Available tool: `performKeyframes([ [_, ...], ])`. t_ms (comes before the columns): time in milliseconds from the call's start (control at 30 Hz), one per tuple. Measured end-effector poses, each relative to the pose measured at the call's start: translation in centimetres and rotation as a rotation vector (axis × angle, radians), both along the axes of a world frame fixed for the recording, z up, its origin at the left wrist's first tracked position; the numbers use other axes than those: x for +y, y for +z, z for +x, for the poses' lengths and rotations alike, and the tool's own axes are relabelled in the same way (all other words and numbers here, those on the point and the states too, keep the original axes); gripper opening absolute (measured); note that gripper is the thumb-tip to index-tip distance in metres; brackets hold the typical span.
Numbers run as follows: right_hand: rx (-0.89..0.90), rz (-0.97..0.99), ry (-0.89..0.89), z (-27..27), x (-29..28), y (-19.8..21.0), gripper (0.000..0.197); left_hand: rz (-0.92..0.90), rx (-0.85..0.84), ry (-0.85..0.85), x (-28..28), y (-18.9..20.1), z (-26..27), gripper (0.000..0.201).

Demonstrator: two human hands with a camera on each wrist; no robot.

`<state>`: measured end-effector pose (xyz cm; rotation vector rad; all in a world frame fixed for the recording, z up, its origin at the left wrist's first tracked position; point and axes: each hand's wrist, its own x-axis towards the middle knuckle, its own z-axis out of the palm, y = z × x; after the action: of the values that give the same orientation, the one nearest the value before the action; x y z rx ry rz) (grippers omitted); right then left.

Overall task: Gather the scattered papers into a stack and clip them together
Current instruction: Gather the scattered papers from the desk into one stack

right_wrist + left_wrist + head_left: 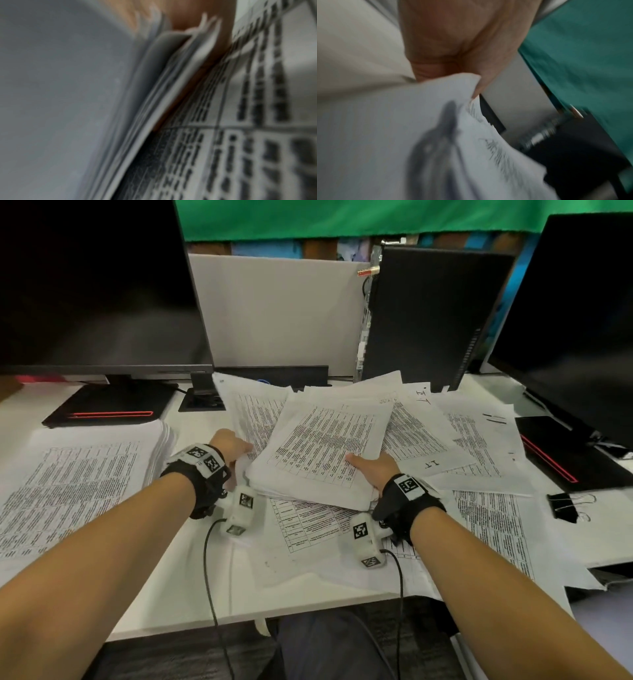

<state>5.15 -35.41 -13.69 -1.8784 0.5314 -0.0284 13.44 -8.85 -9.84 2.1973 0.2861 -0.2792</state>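
On the paper-strewn desk (191, 583), the stack (322, 453) is gripped between left hand (230, 447) and right hand (371, 465), long axis running away from both wrists.

I'm at an office workstation: two dark monitors (96, 285) (575, 313) flank a black computer tower (431, 316), a grey partition panel (277, 309) backs the white tabletop (191, 587), and printed tables on papers (329, 440) and a binder clip (561, 505) cover it.

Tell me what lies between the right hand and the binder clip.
Nothing upright blocks it. The right hand grips the paper bundle; the binder clip sits apart at the desk's right, on loose sheets that cover the stretch between.
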Motion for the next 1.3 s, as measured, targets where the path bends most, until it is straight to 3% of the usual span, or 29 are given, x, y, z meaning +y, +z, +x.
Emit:
performKeyframes([
  [100,0.007,-0.034,0.008,-0.1,0.1,0.2,0.052,0.224,-0.376,-0.076,-1.0,2.4,-0.6,0.023],
  [233,0.004,-0.090,0.053,-0.2,0.3,0.3,0.053,0.260,-0.975,-0.094,-2.3,9.6,-2.1,0.019],
  [300,0.003,-0.088,0.073,-0.3,0.4,0.5,0.054,0.213,-1.168,-0.089,-2.8,13.5,-2.6,0.018],
  [367,0.001,-0.075,0.084,-0.5,0.3,0.5,0.056,0.115,-1.232,-0.072,-3.2,16.0,-2.5,0.016],
  [467,-0.011,-0.048,0.094,-0.7,0.3,0.7,0.044,0.102,-1.024,-0.058,-3.5,15.0,-0.7,0.015],
  [567,-0.008,0.032,0.086,-1.0,0.4,0.8,0.028,0.190,-0.673,-0.148,-3.9,9.9,0.4,0.023],
  [733,0.077,0.082,0.009,-0.9,0.2,1.6,0.061,0.191,-0.341,-0.257,-4.4,2.7,0.5,0.030],
  [833,0.121,0.227,-0.081,-0.4,-0.1,1.6,0.073,0.288,-0.163,-0.225,-4.3,0.8,0.7,0.050],
  [933,0.065,0.347,-0.052,-0.4,0.0,1.5,0.076,0.323,-0.039,-0.223,-4.8,0.1,0.7,0.066],
  [1033,0.044,0.225,0.031,-0.6,0.3,1.2,0.069,0.167,0.023,-0.226,-5.8,-0.1,0.2,0.046],
  [1133,0.018,0.253,0.085,-0.6,0.3,0.9,0.057,0.066,-0.006,-0.147,-5.2,-0.2,-0.2,0.037],
  [1233,-0.064,0.358,0.110,-2.1,0.1,2.2,0.048,-0.137,0.013,-0.088,-3.6,-0.1,-0.2,0.036],
  [1300,-0.124,0.430,0.142,-2.8,-0.1,3.4,0.046,-0.418,-0.032,-0.065,-2.5,1.2,-1.2,0.048],
])
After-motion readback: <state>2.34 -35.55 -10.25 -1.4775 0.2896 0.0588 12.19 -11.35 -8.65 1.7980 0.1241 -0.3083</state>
